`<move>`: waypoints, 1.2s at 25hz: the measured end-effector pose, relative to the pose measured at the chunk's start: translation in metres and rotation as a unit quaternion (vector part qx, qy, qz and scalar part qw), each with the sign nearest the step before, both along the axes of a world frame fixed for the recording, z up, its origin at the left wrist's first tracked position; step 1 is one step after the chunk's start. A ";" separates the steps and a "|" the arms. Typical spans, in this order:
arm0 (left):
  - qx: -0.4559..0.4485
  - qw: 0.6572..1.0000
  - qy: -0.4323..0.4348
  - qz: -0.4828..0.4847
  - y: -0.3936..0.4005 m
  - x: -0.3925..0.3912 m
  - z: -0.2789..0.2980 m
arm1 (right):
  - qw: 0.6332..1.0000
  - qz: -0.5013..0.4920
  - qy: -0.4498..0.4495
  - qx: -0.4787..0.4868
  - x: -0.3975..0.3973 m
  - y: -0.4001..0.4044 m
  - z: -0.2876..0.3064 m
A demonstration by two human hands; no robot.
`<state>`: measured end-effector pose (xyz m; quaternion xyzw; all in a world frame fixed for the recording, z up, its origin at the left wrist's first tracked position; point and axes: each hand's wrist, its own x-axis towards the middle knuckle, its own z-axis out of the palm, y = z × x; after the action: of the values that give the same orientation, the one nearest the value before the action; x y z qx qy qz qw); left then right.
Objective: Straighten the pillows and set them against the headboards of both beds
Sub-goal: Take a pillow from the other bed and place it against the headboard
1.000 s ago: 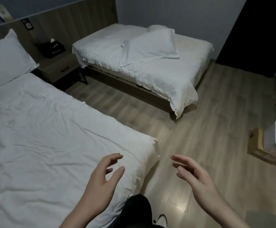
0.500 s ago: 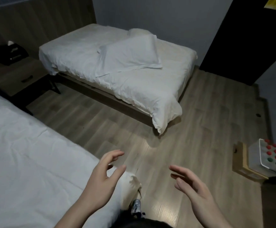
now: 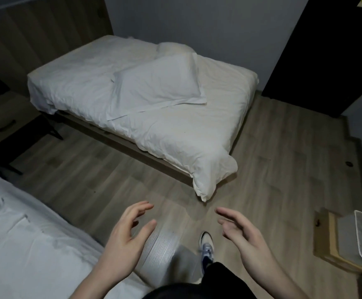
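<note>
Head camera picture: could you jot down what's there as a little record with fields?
far bed: white cover, rumpled
large pillow: lying flat and askew mid-bed, away from the headboard
second pillow: partly hidden behind the large one, by the wall
near bed: corner only in view
left hand: empty, fingers loosely curved
right hand: empty, open
floor: wood planks

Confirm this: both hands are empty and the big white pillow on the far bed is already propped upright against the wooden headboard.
Not quite. The head view shows the big white pillow lying flat mid-mattress on the far bed, away from the wooden headboard. The left hand and right hand are indeed empty.
</note>
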<state>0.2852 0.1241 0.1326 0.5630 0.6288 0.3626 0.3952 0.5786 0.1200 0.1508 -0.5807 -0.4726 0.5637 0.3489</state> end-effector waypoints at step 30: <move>-0.016 0.999 -0.034 0.003 0.513 -0.194 0.024 | 0.998 -0.041 -0.010 -0.052 -0.168 0.493 -0.017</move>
<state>0.0915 0.6373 0.1565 0.5419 0.6223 0.3725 0.4247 0.4107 0.6129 0.1335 -0.6226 -0.4220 0.5666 0.3366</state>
